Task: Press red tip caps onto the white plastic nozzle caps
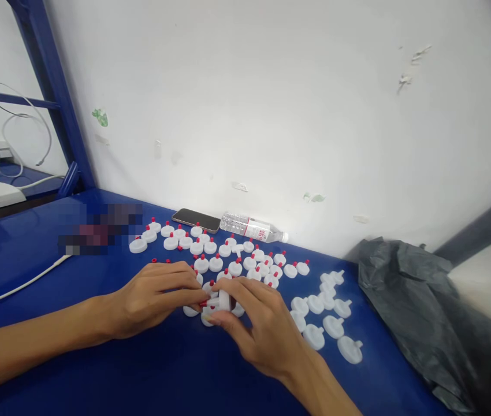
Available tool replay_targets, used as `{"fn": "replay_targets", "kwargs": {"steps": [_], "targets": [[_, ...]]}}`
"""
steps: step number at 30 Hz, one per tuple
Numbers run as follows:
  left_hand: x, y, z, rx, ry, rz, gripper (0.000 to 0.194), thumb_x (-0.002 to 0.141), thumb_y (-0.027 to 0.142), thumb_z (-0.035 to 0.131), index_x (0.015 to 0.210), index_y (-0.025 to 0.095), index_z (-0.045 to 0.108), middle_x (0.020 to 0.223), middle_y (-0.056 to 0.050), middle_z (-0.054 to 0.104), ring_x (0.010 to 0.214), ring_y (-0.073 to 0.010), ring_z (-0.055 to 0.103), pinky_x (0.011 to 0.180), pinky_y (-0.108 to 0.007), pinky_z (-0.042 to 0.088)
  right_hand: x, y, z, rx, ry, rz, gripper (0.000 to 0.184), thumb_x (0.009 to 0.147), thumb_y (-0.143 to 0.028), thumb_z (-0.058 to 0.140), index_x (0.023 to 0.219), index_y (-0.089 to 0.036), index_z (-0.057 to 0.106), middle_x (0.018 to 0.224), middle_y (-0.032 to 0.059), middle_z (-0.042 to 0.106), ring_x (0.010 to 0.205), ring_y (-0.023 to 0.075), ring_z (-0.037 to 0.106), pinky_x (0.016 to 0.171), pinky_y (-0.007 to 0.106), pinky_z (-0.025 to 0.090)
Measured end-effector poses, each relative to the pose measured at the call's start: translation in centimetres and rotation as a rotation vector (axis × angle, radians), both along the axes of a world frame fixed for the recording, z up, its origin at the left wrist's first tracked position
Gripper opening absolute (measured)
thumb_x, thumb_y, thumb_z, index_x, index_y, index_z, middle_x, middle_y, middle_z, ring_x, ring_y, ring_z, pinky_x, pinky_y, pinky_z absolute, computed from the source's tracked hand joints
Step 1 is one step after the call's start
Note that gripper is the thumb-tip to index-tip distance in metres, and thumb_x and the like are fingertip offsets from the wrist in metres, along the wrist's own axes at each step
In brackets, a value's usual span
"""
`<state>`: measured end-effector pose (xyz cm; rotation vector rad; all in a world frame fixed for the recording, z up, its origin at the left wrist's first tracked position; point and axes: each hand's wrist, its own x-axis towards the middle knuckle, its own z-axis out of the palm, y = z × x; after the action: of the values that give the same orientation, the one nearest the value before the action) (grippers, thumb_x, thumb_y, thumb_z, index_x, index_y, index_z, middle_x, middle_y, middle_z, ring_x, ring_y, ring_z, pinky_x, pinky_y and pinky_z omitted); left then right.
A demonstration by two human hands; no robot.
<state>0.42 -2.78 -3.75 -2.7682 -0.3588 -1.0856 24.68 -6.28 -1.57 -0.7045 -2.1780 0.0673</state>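
R hand (265,326), wht cap (224,300) in grip (sideways)

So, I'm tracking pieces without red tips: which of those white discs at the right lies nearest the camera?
The white disc at that group's lower-right end; it sits lowest in the picture, all its bare-tipped neighbours being higher up.

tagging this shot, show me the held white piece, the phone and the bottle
Held white piece (224,301): head view, its wide end.
Phone (196,220): head view, its dark screen.
Bottle (257,229): head view, its printed label.
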Motion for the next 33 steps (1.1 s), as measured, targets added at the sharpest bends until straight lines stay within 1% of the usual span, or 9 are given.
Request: {"fn": "replay_targets", "kwargs": {"steps": [4, 9, 14, 19, 25, 28, 33], "targets": [[-0.1, -0.2, 0.2, 0.006, 0.024, 0.002, 0.028, 0.099, 0.010, 0.042, 0.114, 0.016, 0.065, 0.087, -0.007, 0.073, 0.083, -0.0184, 0.065, 0.069, -0.029, 0.058, 0.0, -0.1, -0.2, -0.054, -0.014, 0.011, 0.029, 0.097, -0.044, 0.056, 0.112, -0.020, 0.064, 0.089, 0.0032, 0.075, 0.076, 0.0204, 0.070, 0.072, 0.034, 0.059], [-0.1, -0.6, 0.3, -0.042, 0.078, 0.022, 0.031, 0.099, 0.008, 0.039, 0.115, 0.018, 0.064, 0.089, -0.007, 0.073, 0.085, -0.0194, 0.065, 0.070, -0.030, 0.057, 0.1, -0.3, -0.1, -0.079, 0.003, 0.028, 0.029, 0.097, -0.042, 0.058, 0.111, -0.018, 0.065, 0.090, 0.0051, 0.075, 0.077, 0.0206, 0.071, 0.074, 0.034, 0.060], [0.3, -0.9, 0.4, -0.051, 0.003, 0.018, 0.031, 0.098, 0.008, 0.042, 0.117, 0.019, 0.064, 0.085, -0.007, 0.073, 0.081, -0.0204, 0.066, 0.068, -0.031, 0.058, 0.1, -0.4, -0.3, -0.100, 0.025, 0.042, 0.027, 0.097, -0.041, 0.059, 0.112, -0.020, 0.065, 0.090, 0.0038, 0.075, 0.076, 0.0191, 0.072, 0.073, 0.032, 0.060], [0.3, -1.2, 0.4, -0.080, -0.019, -0.005, 0.034, 0.096, 0.004, 0.044, 0.121, 0.018, 0.062, 0.085, -0.008, 0.073, 0.075, -0.0197, 0.066, 0.063, -0.032, 0.057, 0.0, -0.6, -0.3, -0.121, 0.050, 0.060, 0.029, 0.095, -0.041, 0.062, 0.111, -0.018, 0.066, 0.091, 0.0038, 0.075, 0.076, 0.0183, 0.072, 0.073, 0.029, 0.060], [-0.1, -1.3, -0.2, -0.152, -0.002, -0.028, 0.040, 0.094, 0.001, 0.042, 0.125, 0.020, 0.060, 0.087, -0.007, 0.073, 0.076, -0.0195, 0.064, 0.065, -0.032, 0.056, -0.1, -0.9, -0.2, -0.114, 0.056, 0.078, 0.028, 0.096, -0.039, 0.061, 0.112, -0.017, 0.065, 0.095, 0.0042, 0.076, 0.083, 0.0183, 0.074, 0.079, 0.028, 0.060], [-0.2, -1.3, -0.3, -0.169, 0.024, -0.043, 0.041, 0.096, 0.004, 0.041, 0.128, 0.021, 0.059, 0.088, -0.007, 0.072, 0.076, -0.0204, 0.063, 0.066, -0.033, 0.056, 0.0, -1.0, -0.3, -0.102, 0.060, 0.078, 0.027, 0.096, -0.040, 0.061, 0.112, -0.019, 0.064, 0.094, 0.0037, 0.076, 0.080, 0.0182, 0.073, 0.076, 0.028, 0.061], [0.0, -1.4, 0.2, -0.189, 0.070, -0.064, 0.040, 0.095, 0.003, 0.038, 0.125, 0.021, 0.059, 0.087, -0.007, 0.071, 0.077, -0.0207, 0.063, 0.067, -0.032, 0.056, -0.1, -1.0, -0.3, -0.077, 0.069, 0.077, 0.026, 0.095, -0.043, 0.061, 0.110, -0.022, 0.064, 0.092, 0.0020, 0.076, 0.076, 0.0179, 0.073, 0.072, 0.028, 0.062]]}}
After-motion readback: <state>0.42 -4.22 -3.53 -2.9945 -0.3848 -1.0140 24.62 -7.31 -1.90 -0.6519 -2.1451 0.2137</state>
